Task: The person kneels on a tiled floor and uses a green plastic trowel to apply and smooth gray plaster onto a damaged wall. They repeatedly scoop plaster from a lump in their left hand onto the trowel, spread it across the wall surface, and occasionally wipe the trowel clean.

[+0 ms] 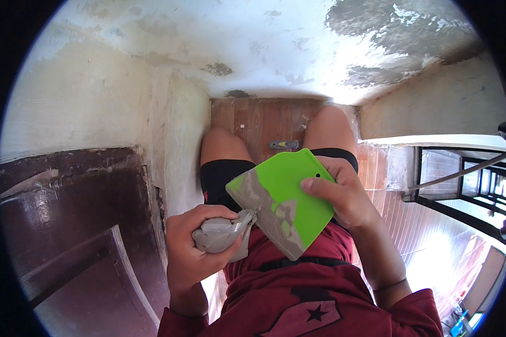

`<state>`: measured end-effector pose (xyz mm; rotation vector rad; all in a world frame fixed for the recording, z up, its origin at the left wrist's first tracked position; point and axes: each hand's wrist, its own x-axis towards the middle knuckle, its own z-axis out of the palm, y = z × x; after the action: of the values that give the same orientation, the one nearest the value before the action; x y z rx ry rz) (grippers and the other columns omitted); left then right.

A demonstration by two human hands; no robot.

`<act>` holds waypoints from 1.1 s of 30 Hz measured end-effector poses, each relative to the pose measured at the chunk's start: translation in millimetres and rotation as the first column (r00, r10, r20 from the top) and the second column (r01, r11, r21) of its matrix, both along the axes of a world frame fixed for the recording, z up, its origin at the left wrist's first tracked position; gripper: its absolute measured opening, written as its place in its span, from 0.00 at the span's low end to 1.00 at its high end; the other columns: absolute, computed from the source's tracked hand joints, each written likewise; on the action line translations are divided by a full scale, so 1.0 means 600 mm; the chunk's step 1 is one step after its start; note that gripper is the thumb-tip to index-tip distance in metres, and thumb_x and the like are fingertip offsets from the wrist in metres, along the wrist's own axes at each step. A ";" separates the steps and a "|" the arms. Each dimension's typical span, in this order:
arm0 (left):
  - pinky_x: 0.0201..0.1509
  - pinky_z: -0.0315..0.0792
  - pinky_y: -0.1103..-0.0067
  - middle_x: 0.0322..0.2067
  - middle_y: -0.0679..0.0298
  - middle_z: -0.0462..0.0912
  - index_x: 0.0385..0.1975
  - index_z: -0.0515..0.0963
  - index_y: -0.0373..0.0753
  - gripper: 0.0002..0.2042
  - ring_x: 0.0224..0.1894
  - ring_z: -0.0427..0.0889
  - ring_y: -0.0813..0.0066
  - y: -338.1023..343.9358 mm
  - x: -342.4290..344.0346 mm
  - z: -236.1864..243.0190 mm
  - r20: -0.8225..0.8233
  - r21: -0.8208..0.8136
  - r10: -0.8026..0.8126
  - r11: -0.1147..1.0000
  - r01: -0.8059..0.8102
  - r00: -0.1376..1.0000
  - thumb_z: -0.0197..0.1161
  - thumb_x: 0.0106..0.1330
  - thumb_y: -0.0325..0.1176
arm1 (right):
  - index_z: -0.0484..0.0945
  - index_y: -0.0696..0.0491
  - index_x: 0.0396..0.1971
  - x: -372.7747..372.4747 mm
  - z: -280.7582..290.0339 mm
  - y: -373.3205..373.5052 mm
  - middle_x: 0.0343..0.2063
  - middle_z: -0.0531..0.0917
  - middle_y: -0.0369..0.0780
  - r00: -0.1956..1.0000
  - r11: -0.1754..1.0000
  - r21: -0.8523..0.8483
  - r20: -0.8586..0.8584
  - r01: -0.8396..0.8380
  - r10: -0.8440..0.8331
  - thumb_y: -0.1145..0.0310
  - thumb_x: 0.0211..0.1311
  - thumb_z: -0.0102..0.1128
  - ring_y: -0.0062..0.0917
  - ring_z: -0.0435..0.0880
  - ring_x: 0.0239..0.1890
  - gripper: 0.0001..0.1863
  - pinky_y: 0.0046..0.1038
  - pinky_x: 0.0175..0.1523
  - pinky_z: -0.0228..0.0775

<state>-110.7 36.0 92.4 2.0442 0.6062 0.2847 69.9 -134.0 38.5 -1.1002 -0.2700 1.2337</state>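
Narrow wall corner (174,112); hands: left (194,247) squeezes putty bag (222,233), right (343,194) grips scraper (287,196).

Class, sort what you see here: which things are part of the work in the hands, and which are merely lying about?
In use:
- green plastic scraper, smeared with grey filler, in the right hand
- bag of grey filler, squeezed by the left hand

Lying about:
- small tool on the wooden floor
- dark wooden door
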 end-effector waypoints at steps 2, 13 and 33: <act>0.40 0.72 0.79 0.28 0.62 0.85 0.29 0.81 0.38 0.15 0.31 0.83 0.73 0.002 -0.003 0.000 -0.006 0.026 -0.015 1.000 0.015 1.000 0.75 0.39 0.24 | 0.77 0.63 0.50 -0.003 -0.003 0.001 0.40 0.84 0.37 1.000 1.000 -0.009 -0.021 0.021 -0.021 0.71 0.66 0.56 0.15 0.80 0.39 0.16 0.20 0.46 0.72; 0.30 0.72 0.77 0.23 0.60 0.82 0.27 0.81 0.36 0.15 0.23 0.81 0.68 0.024 -0.010 -0.005 0.095 0.280 -0.267 0.932 0.231 0.959 0.73 0.35 0.23 | 0.75 0.64 0.51 -0.014 -0.006 0.002 0.40 0.84 0.40 0.965 0.998 -0.007 -0.255 0.064 -0.063 0.72 0.65 0.56 0.18 0.83 0.39 0.17 0.20 0.44 0.75; 0.34 0.74 0.72 0.27 0.60 0.81 0.32 0.80 0.37 0.14 0.27 0.80 0.68 0.018 -0.008 -0.034 0.448 0.378 -0.006 0.908 -0.184 0.894 0.75 0.44 0.25 | 0.72 0.65 0.54 -0.035 -0.012 -0.008 0.44 0.83 0.46 0.784 0.997 0.022 -0.619 0.080 -0.049 0.69 0.63 0.56 0.28 0.85 0.42 0.22 0.28 0.48 0.79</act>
<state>-115.8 46.6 72.0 2.2438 0.3753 0.9779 49.1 -138.8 31.6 -0.6015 0.2436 1.4480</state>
